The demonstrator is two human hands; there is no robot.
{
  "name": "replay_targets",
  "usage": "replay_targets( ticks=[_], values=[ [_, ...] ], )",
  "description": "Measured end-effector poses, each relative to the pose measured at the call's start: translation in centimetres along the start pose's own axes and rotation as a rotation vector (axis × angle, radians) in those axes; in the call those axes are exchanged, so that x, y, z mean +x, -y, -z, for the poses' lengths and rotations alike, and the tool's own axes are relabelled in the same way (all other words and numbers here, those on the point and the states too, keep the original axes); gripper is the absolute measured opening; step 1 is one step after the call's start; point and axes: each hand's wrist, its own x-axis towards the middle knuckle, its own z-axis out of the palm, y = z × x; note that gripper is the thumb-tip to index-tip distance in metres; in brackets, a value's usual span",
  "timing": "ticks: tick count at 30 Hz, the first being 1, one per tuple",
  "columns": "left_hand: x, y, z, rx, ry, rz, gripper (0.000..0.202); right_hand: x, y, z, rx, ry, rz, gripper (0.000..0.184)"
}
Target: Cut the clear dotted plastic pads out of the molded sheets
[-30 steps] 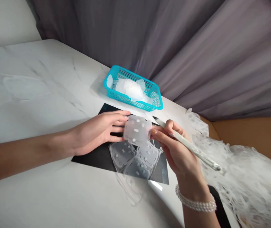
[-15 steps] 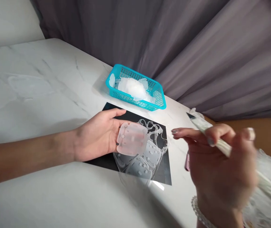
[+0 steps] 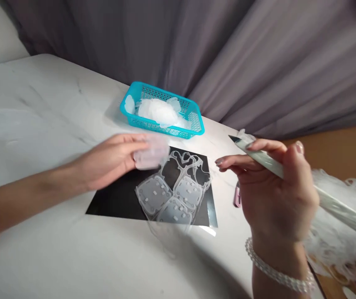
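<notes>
Between the thumb and fingers of my left hand (image 3: 118,160) is a frosted, rounded-square silicone piece (image 3: 153,153), slightly blurred, held above the black mat (image 3: 115,203). On the mat lies a translucent sheet (image 3: 171,189) of joined rounded-square pieces with small raised bumps and holes, thin curly strips at its far end. Its near end hangs past the mat onto the table. My right hand (image 3: 277,195), wearing a beaded bracelet, grips a slim pearly-white craft knife (image 3: 268,164) whose dark pointed tip faces up and left, apart from the sheet.
A turquoise basket (image 3: 165,129) holding a pile of frosted pieces stands behind the mat. Beside my right hand lies a small pink object (image 3: 237,196). Translucent scraps (image 3: 340,236) are heaped at the right. A grey curtain (image 3: 153,45) hangs behind the marble-patterned table (image 3: 72,257).
My left hand has lifted the frosted piece away from the sheet, up and left toward the basket, its fingers closing on it. The view has shifted slightly; my right hand keeps the knife.
</notes>
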Motion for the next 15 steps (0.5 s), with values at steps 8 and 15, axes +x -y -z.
replay_targets(
  ticks=[8,15],
  values=[
    [10.7,-1.7,3.2,1.181,-0.241,-0.467,0.057,-2.3,-2.8,3.9,-0.339,-0.027,-0.058,0.037],
    [7.9,4.0,1.0,1.527,0.187,-0.754,0.06,-6.9,-6.8,5.5,-0.877,0.194,-0.204,0.038]
  ],
)
